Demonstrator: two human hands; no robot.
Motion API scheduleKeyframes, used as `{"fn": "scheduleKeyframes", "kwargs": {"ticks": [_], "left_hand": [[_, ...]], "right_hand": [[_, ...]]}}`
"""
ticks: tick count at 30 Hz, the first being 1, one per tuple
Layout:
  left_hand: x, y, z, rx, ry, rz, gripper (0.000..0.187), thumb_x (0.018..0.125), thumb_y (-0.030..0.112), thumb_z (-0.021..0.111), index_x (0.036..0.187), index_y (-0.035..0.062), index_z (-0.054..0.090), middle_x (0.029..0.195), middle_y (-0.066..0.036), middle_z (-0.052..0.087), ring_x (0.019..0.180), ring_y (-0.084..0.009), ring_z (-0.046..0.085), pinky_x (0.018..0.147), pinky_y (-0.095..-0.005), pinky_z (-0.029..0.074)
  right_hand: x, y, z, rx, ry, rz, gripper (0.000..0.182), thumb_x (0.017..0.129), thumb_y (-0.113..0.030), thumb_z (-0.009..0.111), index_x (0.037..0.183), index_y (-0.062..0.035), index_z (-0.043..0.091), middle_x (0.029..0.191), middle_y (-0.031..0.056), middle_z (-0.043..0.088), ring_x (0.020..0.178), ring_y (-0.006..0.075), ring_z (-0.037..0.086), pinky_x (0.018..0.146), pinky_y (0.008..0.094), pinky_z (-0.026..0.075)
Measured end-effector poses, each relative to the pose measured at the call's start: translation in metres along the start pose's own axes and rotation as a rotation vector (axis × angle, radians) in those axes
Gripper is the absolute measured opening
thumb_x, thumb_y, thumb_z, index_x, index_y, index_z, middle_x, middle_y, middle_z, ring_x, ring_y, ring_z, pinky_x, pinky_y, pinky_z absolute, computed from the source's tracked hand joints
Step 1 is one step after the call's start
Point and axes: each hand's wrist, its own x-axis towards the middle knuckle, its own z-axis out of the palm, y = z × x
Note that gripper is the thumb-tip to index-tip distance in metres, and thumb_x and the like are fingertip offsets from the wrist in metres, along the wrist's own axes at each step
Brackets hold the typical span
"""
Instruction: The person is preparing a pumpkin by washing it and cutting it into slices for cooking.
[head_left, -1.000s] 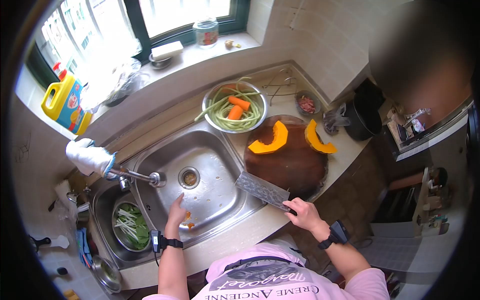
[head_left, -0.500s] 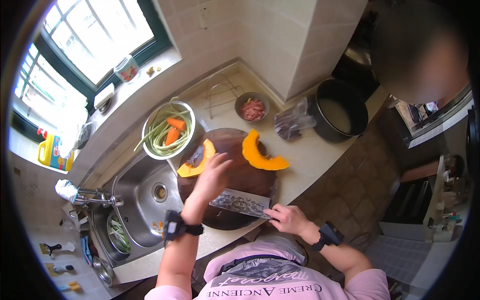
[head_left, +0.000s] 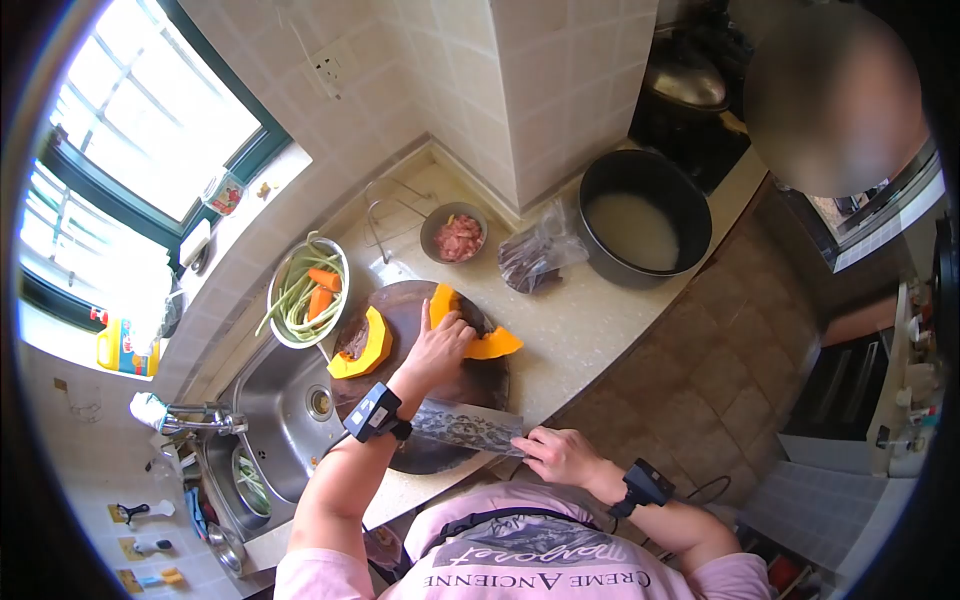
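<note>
My left hand (head_left: 442, 350) is over the middle of the right-hand pumpkin piece (head_left: 495, 344), its fingers curled onto it and hiding part of it. A second curved pumpkin piece (head_left: 372, 350) lies to the left on the round dark cutting board (head_left: 400, 300). My right hand (head_left: 562, 457) is closed around the handle end of a broad patterned cleaver (head_left: 465, 425). The blade lies flat-looking across the near part of the board, pointing left, below my left wrist.
Behind the board stand a bowl of green beans and carrot (head_left: 312, 292), a bowl of meat (head_left: 457, 235), a plastic bag of dark food (head_left: 540, 255) and a black pot (head_left: 645, 220). A steel sink (head_left: 285, 420) is at left. Another person (head_left: 840, 100) is at upper right.
My left hand has moved right, from the left pumpkin piece to the right one. My right hand still holds the cleaver. The camera view has shifted.
</note>
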Motion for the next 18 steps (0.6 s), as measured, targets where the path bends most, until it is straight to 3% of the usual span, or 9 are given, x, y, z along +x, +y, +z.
{"fn": "scheduleKeyframes", "kwargs": {"ticks": [4, 7, 8, 11, 12, 18], "left_hand": [[-0.015, 0.003, -0.020, -0.135, -0.067, -0.081, 0.042, 0.064, 0.018, 0.068, 0.101, 0.0058, 0.054, 0.094, -0.007, 0.056, 0.101, -0.0242, 0.052, 0.104, -0.0557, 0.016], [-0.034, 0.002, -0.031, -0.330, 0.019, -0.130, 0.045, 0.064, 0.022, 0.071, 0.101, 0.0045, 0.054, 0.092, -0.010, 0.057, 0.099, -0.0267, 0.053, 0.104, -0.0501, 0.021], [-0.044, 0.002, -0.038, -0.326, 0.085, -0.112, 0.048, 0.061, 0.022, 0.073, 0.101, 0.0039, 0.053, 0.095, -0.013, 0.057, 0.094, -0.0299, 0.053, 0.096, -0.0447, 0.034], [-0.078, 0.004, -0.059, -0.397, 0.224, -0.178, 0.043, 0.063, 0.019, 0.072, 0.098, 0.0022, 0.054, 0.092, -0.012, 0.056, 0.090, -0.0302, 0.052, 0.088, -0.0400, 0.039], [-0.090, 0.007, -0.064, -0.401, 0.306, -0.189, 0.043, 0.062, 0.018, 0.072, 0.097, 0.0015, 0.054, 0.089, -0.013, 0.056, 0.085, -0.0309, 0.052, 0.078, -0.0378, 0.042], [-0.157, 0.016, -0.035, -0.335, 0.292, -0.509, 0.044, 0.062, 0.021, 0.073, 0.097, 0.0014, 0.054, 0.087, -0.013, 0.056, 0.085, -0.0299, 0.053, 0.076, -0.0372, 0.044]], "right_hand": [[-0.005, 0.008, 0.000, -0.018, -0.019, 0.003, 0.033, 0.069, -0.014, 0.065, 0.101, -0.0100, 0.060, 0.080, 0.0073, 0.056, 0.066, 0.0239, 0.060, 0.055, 0.0334, 0.050], [-0.008, 0.013, -0.002, -0.026, -0.059, 0.016, 0.032, 0.068, -0.013, 0.066, 0.100, -0.0099, 0.061, 0.081, 0.0074, 0.057, 0.067, 0.0239, 0.060, 0.057, 0.0334, 0.051], [-0.009, 0.013, -0.002, -0.029, -0.071, 0.022, 0.032, 0.068, -0.013, 0.066, 0.099, -0.0098, 0.061, 0.081, 0.0074, 0.057, 0.067, 0.0239, 0.061, 0.057, 0.0334, 0.051], [-0.007, 0.016, -0.001, -0.024, -0.094, 0.039, 0.031, 0.068, -0.012, 0.063, 0.098, -0.0097, 0.061, 0.083, 0.0080, 0.058, 0.068, 0.0245, 0.061, 0.058, 0.0343, 0.051], [-0.007, 0.016, -0.002, -0.023, -0.096, 0.045, 0.031, 0.068, -0.012, 0.063, 0.099, -0.0097, 0.061, 0.083, 0.0082, 0.058, 0.068, 0.0248, 0.061, 0.058, 0.0345, 0.051], [0.001, 0.011, -0.001, 0.046, -0.105, 0.168, 0.041, 0.069, -0.011, 0.057, 0.110, -0.0086, 0.052, 0.084, 0.0137, 0.059, 0.072, 0.0313, 0.060, 0.061, 0.0398, 0.050]]}}
